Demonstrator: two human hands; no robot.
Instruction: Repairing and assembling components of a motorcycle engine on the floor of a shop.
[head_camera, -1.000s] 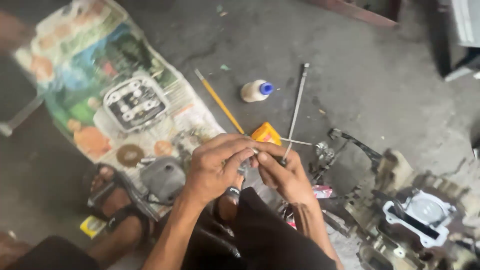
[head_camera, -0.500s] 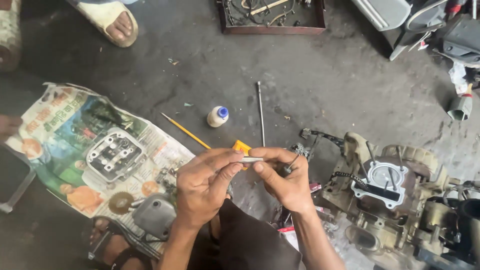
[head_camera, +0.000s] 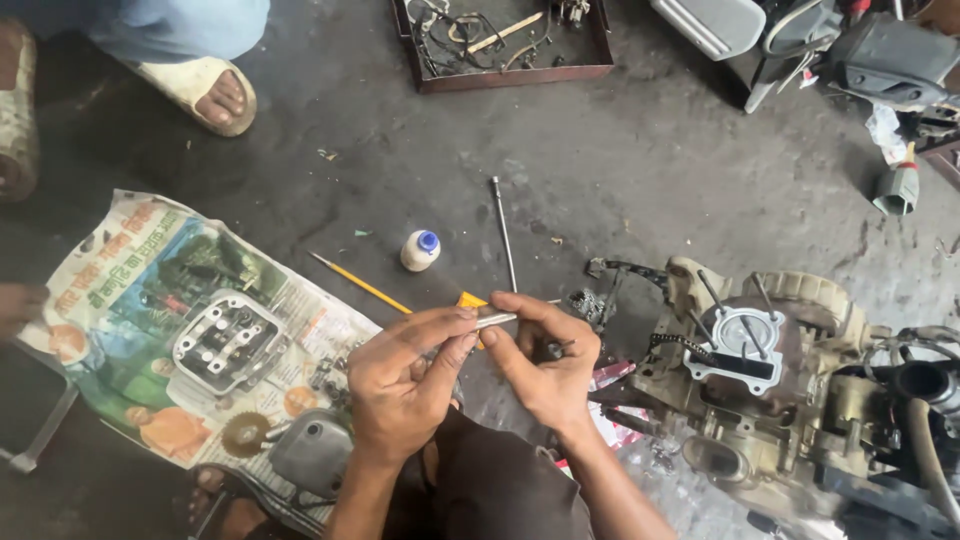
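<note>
Your left hand (head_camera: 400, 385) and right hand (head_camera: 545, 365) pinch a slim silver metal pin (head_camera: 495, 320) between closed fingers at centre, the stripped grey engine block (head_camera: 745, 350) at 3 o'clock awaiting reassembly, cylinder head (head_camera: 225, 342) at 9 o'clock.

Shiny metal rod (head_camera: 497, 320), glossy paper poster (head_camera: 150, 300), rough concrete floor (head_camera: 640, 170).

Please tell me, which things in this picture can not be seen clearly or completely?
- Head view: small metal rod, its ends covered by left hand and right hand.
- Orange tool, mostly behind the fingers.
- Engine, cut off by the right edge.
- Tray parts, too small to identify.
</note>
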